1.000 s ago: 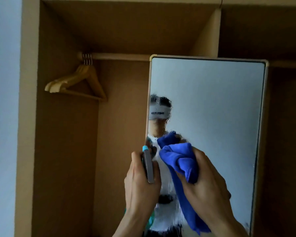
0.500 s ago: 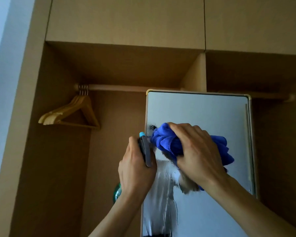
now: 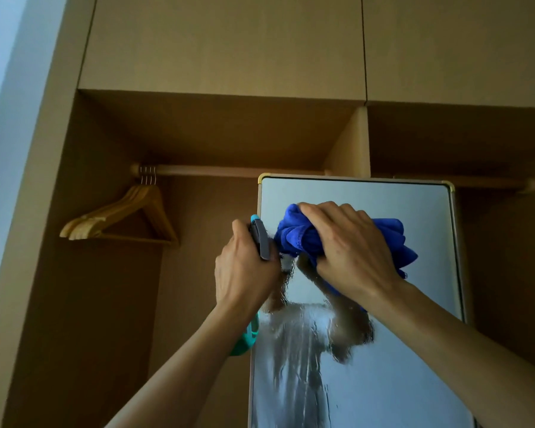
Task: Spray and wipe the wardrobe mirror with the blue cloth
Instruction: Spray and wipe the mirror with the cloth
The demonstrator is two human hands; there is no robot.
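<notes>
A tall framed mirror stands in the wardrobe, its lower glass streaked with wet spray. My right hand grips a bunched blue cloth and presses it against the upper part of the glass. My left hand holds a spray bottle with a grey head and teal nozzle at the mirror's left edge; its teal body shows below my wrist.
Wooden hangers hang from a rail on the left of the open wardrobe. A divider panel stands behind the mirror. Closed cabinet doors run above. A pale wall is at far left.
My right hand has carried the cloth from the mirror's lower left up to its upper part. My left hand with the bottle rose too, and my view tilted upward.
</notes>
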